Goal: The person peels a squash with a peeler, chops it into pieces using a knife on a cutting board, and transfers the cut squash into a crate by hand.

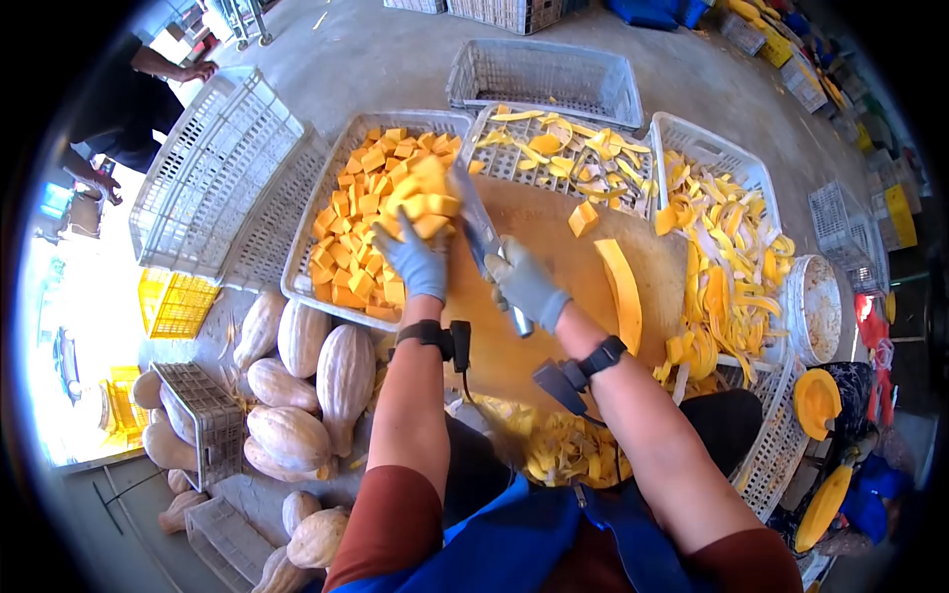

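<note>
My left hand [413, 262], in a grey glove, has its fingers spread against a blurred heap of orange pumpkin cubes [427, 198] at the right edge of a crate of cubes [341, 247]. My right hand [526, 281], also gloved, is wrapped round the handle of a large knife [478, 222]. The blade points up and away, close beside the blurred cubes. Below both hands lies the wooden cutting board [534, 366]. On its right side rest a long curved pumpkin slice [621, 296] and a single chunk [583, 219].
Crates of peelings [727, 198] stand right and beyond the board, near a white bucket [819, 308]. Whole pumpkins [346, 381] lie at lower left. Another person [124, 104] stands by stacked crates [213, 173] at upper left. A co-worker's hand [860, 447] is at lower right.
</note>
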### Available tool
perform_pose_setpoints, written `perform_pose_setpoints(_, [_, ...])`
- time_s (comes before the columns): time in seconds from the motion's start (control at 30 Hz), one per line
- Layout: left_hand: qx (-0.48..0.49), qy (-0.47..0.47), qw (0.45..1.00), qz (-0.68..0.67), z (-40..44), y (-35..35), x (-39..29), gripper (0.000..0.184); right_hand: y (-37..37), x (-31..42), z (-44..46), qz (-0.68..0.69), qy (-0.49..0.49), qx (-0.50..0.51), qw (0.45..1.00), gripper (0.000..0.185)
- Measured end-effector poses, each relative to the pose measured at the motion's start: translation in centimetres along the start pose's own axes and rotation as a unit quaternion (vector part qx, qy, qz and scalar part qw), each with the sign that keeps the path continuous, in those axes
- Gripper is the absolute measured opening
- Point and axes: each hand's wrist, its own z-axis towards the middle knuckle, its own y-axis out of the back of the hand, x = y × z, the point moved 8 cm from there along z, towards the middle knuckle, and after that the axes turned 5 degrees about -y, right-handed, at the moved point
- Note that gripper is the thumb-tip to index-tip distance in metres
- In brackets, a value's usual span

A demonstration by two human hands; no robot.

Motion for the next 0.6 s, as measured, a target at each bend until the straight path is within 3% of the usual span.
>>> perform_pose_setpoints(0.03, [-0.102, -0.002, 0.995, -0.011, 1.3, 1.1, 0.0, 0.074, 0.7, 1.1, -0.6, 0.016, 0.01, 0.004, 1.0, 0.03])
perform_pose_setpoints(0.13, [-0.051, -0.068, 0.995, -0.057, 1.2, 2.0, -6.4, 0.055, 4.9, 3.6, -5.0, 0.011, 0.046, -0.064, 0.997, 0.03])
perform_pose_setpoints(0.23, [0.321, -0.169, 0.928, -0.083, -2.5, -6.9, -14.1, 0.041, 10.0, 2.2, -10.0, 0.071, 0.062, -0.148, 0.985, 0.025])
perform_pose_setpoints(0.3, [0.11, -0.378, 0.904, -0.165, -4.2, -4.5, -21.8, 0.037, 12.2, 1.8, -13.1, 0.082, 0.042, -0.184, 0.979, 0.023])
perform_pose_setpoints(0.4, [0.214, -0.425, 0.868, -0.145, -6.7, -9.0, -24.1, 0.034, 14.5, 0.2, -16.1, 0.09, 0.018, -0.226, 0.97, 0.021])
perform_pose_setpoints(0.47, [0.302, -0.385, 0.865, -0.111, -6.2, -10.8, -22.7, 0.03, 16.2, -1.9, -18.1, 0.09, -0.003, -0.261, 0.961, 0.019])
perform_pose_setpoints(0.53, [0.307, -0.383, 0.865, -0.104, -5.6, -11.5, -19.3, 0.015, 17.1, -3.0, -19.6, 0.091, -0.021, -0.275, 0.957, 0.018])
perform_pose_setpoints(0.6, [0.191, -0.403, 0.892, -0.075, -2.5, -9.3, -14.1, 0.014, 18.2, -4.9, -20.5, 0.06, -0.034, -0.259, 0.963, 0.019])
